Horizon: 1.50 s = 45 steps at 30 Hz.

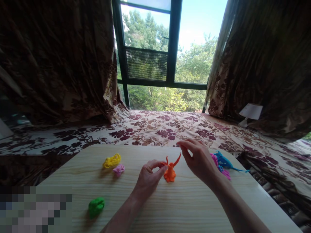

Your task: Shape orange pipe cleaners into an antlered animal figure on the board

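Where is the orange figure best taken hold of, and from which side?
Probably the body of the orange figure, just above its flared base, pinched from the right: the left hand occupies its left side, and the thin raised prongs may bend easily.

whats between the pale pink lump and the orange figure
In the head view, a stretch of bare tabletop, then the left hand, which touches the orange figure.

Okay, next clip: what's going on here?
A person's left hand pinches one side of an orange figure at a pale tabletop. The right hand is raised close to the figure's upright strand; whether it touches is unclear. A yellow lump, pink lump and green lump lie to the left.
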Each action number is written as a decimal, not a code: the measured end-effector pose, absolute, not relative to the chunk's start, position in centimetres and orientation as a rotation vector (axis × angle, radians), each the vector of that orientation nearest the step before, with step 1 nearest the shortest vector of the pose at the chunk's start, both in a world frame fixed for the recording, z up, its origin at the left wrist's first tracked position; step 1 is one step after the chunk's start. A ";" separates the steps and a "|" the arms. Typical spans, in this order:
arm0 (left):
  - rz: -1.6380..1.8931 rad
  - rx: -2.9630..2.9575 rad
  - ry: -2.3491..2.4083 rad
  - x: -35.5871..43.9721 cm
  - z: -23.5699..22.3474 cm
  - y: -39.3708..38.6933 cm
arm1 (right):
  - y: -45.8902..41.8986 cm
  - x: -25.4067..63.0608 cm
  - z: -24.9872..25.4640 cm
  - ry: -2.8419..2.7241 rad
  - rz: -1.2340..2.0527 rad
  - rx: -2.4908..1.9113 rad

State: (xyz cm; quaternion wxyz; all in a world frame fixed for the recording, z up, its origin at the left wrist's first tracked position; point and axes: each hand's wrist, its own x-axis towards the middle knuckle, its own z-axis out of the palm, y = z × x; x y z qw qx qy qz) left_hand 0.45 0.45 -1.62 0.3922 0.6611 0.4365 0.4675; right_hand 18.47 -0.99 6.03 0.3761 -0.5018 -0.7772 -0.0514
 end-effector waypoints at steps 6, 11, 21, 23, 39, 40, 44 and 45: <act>1.133 1.684 1.190 0.5 -1.2 0.2 | -1.7 21.1 2.9 -1.821 0.056 -1.338; 1.105 1.691 1.250 0.7 -1.0 0.1 | -2.5 21.3 -2.1 -1.743 0.274 -1.347; 1.115 1.658 1.283 1.0 -1.2 0.1 | -2.9 20.5 -5.0 -1.718 0.485 -1.409; 1.128 1.661 1.318 1.1 -1.2 0.1 | -3.0 20.4 -5.0 -1.735 0.468 -1.415; 1.266 1.801 1.265 1.5 -1.7 0.3 | -3.0 20.5 -5.0 -1.774 0.413 -1.403; 1.264 1.785 1.273 1.5 -1.7 0.2 | -3.1 20.5 -5.0 -1.778 0.407 -1.406; 1.221 1.716 1.311 1.5 -1.4 0.0 | -3.1 20.6 -5.0 -1.788 0.393 -1.416; 1.204 1.708 1.323 1.4 -1.2 -0.1 | -3.2 20.6 -5.0 -1.791 0.391 -1.417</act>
